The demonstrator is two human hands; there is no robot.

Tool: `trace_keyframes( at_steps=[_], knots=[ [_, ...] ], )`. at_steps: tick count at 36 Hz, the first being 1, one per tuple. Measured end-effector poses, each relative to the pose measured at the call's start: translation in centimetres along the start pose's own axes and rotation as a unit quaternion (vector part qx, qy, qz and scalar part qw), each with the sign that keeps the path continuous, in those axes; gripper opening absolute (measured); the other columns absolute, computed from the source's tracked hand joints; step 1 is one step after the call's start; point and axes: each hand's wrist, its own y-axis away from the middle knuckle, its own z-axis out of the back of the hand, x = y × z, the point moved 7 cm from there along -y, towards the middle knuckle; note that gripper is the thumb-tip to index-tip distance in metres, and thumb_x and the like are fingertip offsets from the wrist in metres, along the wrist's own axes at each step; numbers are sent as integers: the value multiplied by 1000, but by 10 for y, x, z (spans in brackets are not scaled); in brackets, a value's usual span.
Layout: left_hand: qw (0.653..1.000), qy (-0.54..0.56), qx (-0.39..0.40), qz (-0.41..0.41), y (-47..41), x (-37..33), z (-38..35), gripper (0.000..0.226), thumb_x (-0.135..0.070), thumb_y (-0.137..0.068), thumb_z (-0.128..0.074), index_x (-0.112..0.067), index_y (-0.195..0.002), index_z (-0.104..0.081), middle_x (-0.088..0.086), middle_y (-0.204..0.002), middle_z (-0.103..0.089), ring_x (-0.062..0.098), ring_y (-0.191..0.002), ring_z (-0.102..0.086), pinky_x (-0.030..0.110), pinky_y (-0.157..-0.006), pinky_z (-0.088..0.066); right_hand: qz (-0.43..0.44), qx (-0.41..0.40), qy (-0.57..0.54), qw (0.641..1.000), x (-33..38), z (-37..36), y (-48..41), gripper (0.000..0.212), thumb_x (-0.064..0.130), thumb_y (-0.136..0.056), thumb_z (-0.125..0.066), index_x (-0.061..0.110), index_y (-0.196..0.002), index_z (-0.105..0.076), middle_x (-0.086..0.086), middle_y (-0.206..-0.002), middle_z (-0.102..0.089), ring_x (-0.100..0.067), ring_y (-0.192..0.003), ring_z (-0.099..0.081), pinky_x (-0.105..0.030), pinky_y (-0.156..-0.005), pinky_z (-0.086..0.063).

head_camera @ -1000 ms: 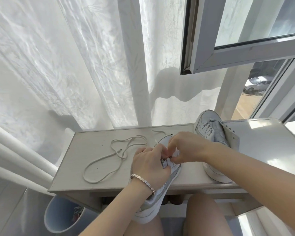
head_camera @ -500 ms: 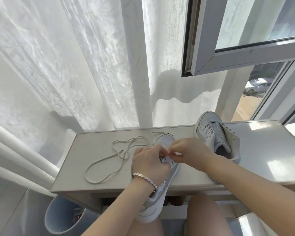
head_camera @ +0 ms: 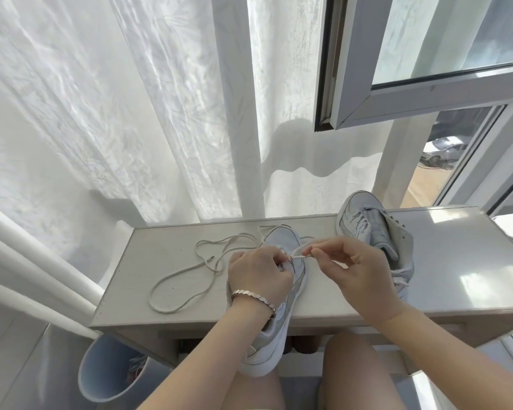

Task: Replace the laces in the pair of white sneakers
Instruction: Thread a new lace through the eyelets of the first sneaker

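A white sneaker (head_camera: 282,247) lies toe-away across the front edge of the small table (head_camera: 456,261), its heel hanging over my lap. My left hand (head_camera: 256,275), with a bracelet on the wrist, grips the sneaker over its eyelets. My right hand (head_camera: 353,267) pinches the tip of a white lace (head_camera: 301,255) that runs from the eyelets. The second white sneaker (head_camera: 373,229) lies on its side at the back right of the table, still laced. A loose white lace (head_camera: 190,270) lies looped on the table to the left.
A sheer white curtain (head_camera: 131,113) hangs behind the table. An open window sash (head_camera: 397,99) juts in at the upper right. A pale blue bin (head_camera: 110,371) stands on the floor under the table's left corner. My bare knees are below the table edge.
My right hand has drawn away to the right from the left hand, pulling the lace tip out of the eyelet area. The second sneaker is now uncovered by my arm.
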Motion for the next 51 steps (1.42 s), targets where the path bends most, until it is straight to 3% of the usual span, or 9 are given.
trace_keyframes(
  at_steps=[7, 14, 18, 23, 29, 32, 36, 45, 51],
  knots=[
    [999, -28, 30, 3, -1, -1, -8, 23, -25, -85, -49, -31, -99, -65, -10, -96, -69, 11, -97, -57, 19, -88, -20, -109, 38, -153, 981, 17, 16, -10, 11, 20, -75, -64, 11, -69, -65, 0, -65, -69, -11, -64, -68, -19, -66, -54],
    [996, 62, 48, 45, -17, 0, -2, 9, -27, -87, -51, -24, -94, -54, -9, -94, -56, 15, -97, -54, 28, -87, -38, -309, 284, 202, 885, -52, -15, 5, 11, 28, -88, -63, 18, -90, -68, 4, -73, -69, 0, -61, -62, -20, -68, -50],
    [982, 70, 108, 138, -43, 22, -8, 37, -27, -86, -54, -9, -118, -49, 8, -119, -53, 26, -113, -50, 32, -90, -39, -333, 161, 238, 898, -61, -18, -12, 49, 43, -93, -48, -3, -88, -66, -16, -92, -70, -29, -82, -67, -32, -69, -49],
    [939, 152, 194, 242, -64, 33, -25, 18, -14, -84, -57, -9, -70, -48, 2, -67, -47, 14, -56, -42, 21, -53, -36, -417, 140, 206, 874, -81, -36, -17, 51, 40, -94, -44, 12, -53, -51, -9, -66, -61, -22, -55, -51, -30, -64, -45],
    [887, 353, 133, 266, -85, 37, -38, 38, 6, -83, -57, -5, -119, -49, 11, -84, -56, 20, -67, -52, 26, -60, -46, -459, 91, 174, 867, -85, -36, -19, 24, 21, -79, -54, 12, -58, -47, -3, -56, -48, -23, -60, -49, -29, -61, -41],
    [919, 289, 129, 235, -90, 33, -40, 45, -2, -84, -55, -2, -127, -44, 12, -105, -51, 27, -86, -54, 36, -84, -51, -471, 82, 167, 862, -83, -37, -20, 20, 26, -76, -57, 12, -64, -51, -2, -58, -49, -22, -59, -51, -29, -63, -46],
    [932, 227, 177, 220, -89, 33, -44, 41, -12, -83, -61, 5, -119, -52, 10, -89, -48, 21, -69, -46, 27, -63, -37, -490, 48, 110, 864, -87, -37, -18, 20, 16, -79, -57, 9, -61, -53, -3, -56, -48, -18, -52, -48, -25, -53, -47],
    [910, 396, 109, 56, -86, 7, -23, 25, 10, -81, -60, 2, -105, -59, 3, -74, -62, 8, -66, -59, 12, -63, -48, -422, -84, 25, 902, -85, -27, -15, 4, 12, -84, -57, 14, -81, -57, -1, -80, -61, -24, -83, -62, -42, -83, -53],
    [866, 391, 301, -75, -48, -38, -18, 21, 9, -78, -66, -10, -87, -64, -3, -73, -71, 9, -69, -67, 22, -71, -55, -474, -80, -12, 877, -85, -19, 16, 32, 11, -87, -50, -3, -116, -53, -8, -93, -57, -24, -85, -58, -48, -92, -49]
  ],
)
